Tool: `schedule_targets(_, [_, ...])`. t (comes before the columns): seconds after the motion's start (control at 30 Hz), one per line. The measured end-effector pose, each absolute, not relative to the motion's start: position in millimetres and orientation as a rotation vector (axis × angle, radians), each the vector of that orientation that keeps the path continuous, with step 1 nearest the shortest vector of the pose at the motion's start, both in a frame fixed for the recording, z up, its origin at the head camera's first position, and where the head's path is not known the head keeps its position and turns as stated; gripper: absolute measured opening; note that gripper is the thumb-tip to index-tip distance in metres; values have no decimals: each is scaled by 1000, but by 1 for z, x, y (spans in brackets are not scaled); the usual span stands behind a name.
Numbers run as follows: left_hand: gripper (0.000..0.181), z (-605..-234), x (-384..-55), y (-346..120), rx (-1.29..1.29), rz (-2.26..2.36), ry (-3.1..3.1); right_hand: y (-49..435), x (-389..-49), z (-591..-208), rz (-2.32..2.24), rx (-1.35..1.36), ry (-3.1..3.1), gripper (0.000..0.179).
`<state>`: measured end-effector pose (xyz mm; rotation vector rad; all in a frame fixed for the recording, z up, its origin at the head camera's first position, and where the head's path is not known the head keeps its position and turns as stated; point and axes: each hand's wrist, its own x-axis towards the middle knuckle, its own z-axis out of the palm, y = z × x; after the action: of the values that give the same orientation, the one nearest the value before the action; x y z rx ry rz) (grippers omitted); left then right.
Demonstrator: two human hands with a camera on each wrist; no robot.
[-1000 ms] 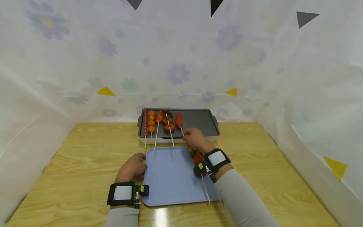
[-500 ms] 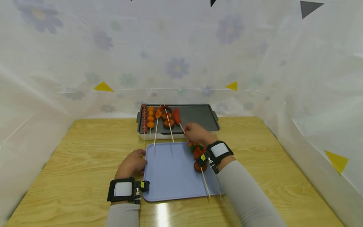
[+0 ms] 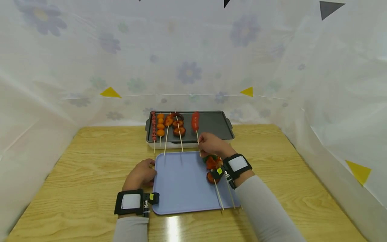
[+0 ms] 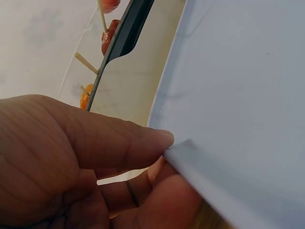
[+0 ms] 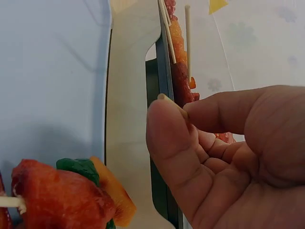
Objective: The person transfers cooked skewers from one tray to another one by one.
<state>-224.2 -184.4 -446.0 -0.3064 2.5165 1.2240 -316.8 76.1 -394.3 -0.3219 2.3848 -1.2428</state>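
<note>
My right hand (image 3: 211,145) pinches the stick of a sausage skewer (image 3: 195,121) between thumb and finger. The red, scored sausage lies over the dark griddle plate (image 3: 211,125), apart from the other skewers. In the right wrist view, the stick's end pokes out past the fingertips (image 5: 167,119). My left hand (image 3: 142,173) holds the left edge of the pale blue tray (image 3: 181,188), thumb on top and fingers below the rim in the left wrist view. Under my right wrist, a skewer with red chunks and green pieces (image 3: 211,163) lies on the tray, partly hidden.
On the griddle's left half lie a thin pink-red skewer (image 3: 154,127), a skewer of orange balls (image 3: 161,125), a browned orange skewer (image 3: 168,121) and a skewer of round brown slices (image 3: 179,131). The wooden table (image 3: 90,161) meets a flowered sheet (image 3: 136,67) behind.
The sausage skewer has shifted right on the griddle and turned closer to upright in view, away from the brown-slice skewer. My left hand stays on the tray edge. The head view has tilted slightly.
</note>
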Motion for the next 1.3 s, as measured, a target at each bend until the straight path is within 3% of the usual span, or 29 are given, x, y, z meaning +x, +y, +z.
schedule_targets(0.77, [49,-449,-224,-186,-277,1217,2527,97,-263,-409,-1283,-557,2601,6])
schedule_targets(1.3, [48,-446,-224,-186,-270,1192,2540,108,-212,-436,-1191,-620,2579,12])
